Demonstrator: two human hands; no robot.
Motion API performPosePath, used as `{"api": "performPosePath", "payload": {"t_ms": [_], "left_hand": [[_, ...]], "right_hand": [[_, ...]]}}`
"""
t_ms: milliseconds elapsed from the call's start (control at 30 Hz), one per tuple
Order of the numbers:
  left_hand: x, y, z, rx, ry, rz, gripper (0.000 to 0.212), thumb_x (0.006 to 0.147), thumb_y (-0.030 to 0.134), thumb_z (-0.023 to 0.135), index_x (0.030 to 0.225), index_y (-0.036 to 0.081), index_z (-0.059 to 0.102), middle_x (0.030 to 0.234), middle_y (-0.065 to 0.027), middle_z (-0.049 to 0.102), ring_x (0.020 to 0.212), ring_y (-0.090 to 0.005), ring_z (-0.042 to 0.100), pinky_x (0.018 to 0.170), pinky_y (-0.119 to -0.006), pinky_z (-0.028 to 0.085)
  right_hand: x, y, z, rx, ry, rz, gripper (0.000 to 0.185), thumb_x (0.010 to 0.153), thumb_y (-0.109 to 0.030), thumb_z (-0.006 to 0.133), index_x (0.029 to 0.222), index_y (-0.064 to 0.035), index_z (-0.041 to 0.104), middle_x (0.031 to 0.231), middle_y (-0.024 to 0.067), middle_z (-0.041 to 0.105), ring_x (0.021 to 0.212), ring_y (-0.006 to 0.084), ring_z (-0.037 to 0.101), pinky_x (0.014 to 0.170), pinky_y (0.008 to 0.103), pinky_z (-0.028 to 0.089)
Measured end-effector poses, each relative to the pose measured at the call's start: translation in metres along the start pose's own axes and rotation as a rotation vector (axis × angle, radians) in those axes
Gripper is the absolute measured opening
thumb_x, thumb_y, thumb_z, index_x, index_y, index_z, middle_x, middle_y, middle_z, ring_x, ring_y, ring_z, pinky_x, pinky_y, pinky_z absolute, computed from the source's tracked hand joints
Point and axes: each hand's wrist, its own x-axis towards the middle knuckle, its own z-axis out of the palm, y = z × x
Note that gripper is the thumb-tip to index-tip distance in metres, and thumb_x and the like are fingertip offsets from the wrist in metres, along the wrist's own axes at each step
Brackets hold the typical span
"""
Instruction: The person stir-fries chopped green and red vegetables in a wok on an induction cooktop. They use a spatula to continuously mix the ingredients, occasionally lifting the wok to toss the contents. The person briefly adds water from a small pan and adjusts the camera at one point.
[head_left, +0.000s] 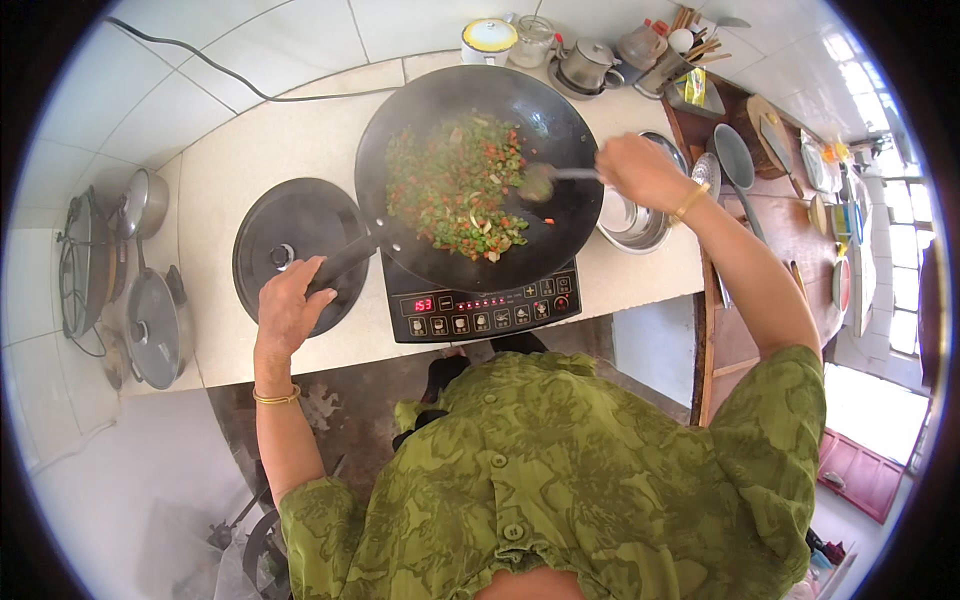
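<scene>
A black wok (555, 247) sits on an induction cooker (480, 319) whose display and lights glow red. Chopped green and red peppers (457, 187), mixed with pale slices, cover the left and middle of the wok, and steam blurs them. My left hand (291, 304) rests on the wok's long dark handle (345, 262), thumb on the near side. In my right hand (645, 171) is the grey shaft of a metal spatula or ladle; its blurred head (535, 184) lies inside the wok, right of the peppers. My fist hides the rest of its handle.
Below the wok handle lies a black lid (262, 225). Metal bowls (637, 225) stand under my right hand. A yellow-rimmed enamel mug (489, 41), glass jar (534, 41) and metal teapot (591, 64) line the wall. More pans (157, 330) stand left; a cleaver (776, 146) lies right.
</scene>
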Motion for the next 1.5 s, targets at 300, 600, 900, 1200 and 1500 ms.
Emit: {"api": "performPosePath", "payload": {"t_ms": [300,600,900,1200,1500], "left_hand": [[0.003,0.003,0.002,0.002,-0.007,-0.012,0.039,0.068,0.008,0.075,0.105,0.004,0.064,0.076,-0.0122,0.058,0.068,-0.0317,0.058,0.061,-0.038,0.045],[0.001,0.002,-0.001,0.033,-0.018,-0.035,0.041,0.068,0.009,0.075,0.107,0.004,0.064,0.074,-0.0111,0.055,0.067,-0.03,0.056,0.062,-0.038,0.045],[0.003,0.011,-0.001,0.031,-0.009,-0.013,0.039,0.069,0.009,0.074,0.105,0.005,0.063,0.076,-0.0104,0.057,0.068,-0.0306,0.058,0.061,-0.039,0.045],[0.003,0.009,-0.003,0.033,-0.004,-0.011,0.036,0.069,0.01,0.074,0.103,0.005,0.063,0.075,-0.0106,0.057,0.067,-0.031,0.058,0.059,-0.039,0.045],[0.007,0.015,-0.003,0.025,0.007,-0.002,0.035,0.07,0.009,0.073,0.102,0.004,0.062,0.075,-0.0112,0.056,0.067,-0.0319,0.058,0.059,-0.039,0.045]], "right_hand": [[0.019,-0.08,0.063,0.586,0.175,-0.258,0.019,0.079,-0.015,0.064,0.072,0.002,0.061,0.058,0.0155,0.056,0.052,0.0304,0.056,0.053,0.0417,0.044],[-0.019,-0.059,0.026,0.993,-0.156,0.306,0.019,0.08,-0.01,0.059,0.066,0.0031,0.061,0.054,0.0079,0.057,0.047,0.0172,0.055,0.045,0.032,0.043],[0.038,-0.105,0.077,0.962,0.232,0.0,0.02,0.08,-0.012,0.062,0.066,0.0024,0.063,0.057,0.0115,0.058,0.051,0.0212,0.057,0.054,0.035,0.046],[0.01,-0.075,0.037,1.46,-0.01,0.434,0.018,0.086,-0.011,0.062,0.074,0.0027,0.062,0.061,0.0066,0.057,0.037,0.009,0.043,0.03,0.0252,0.031],[0.088,-0.064,0.04,0.267,0.281,-0.147,0.023,0.08,-0.015,0.063,0.07,0.0049,0.059,0.065,0.0247,0.056,0.062,0.0391,0.062,0.061,0.0453,0.05]]}}
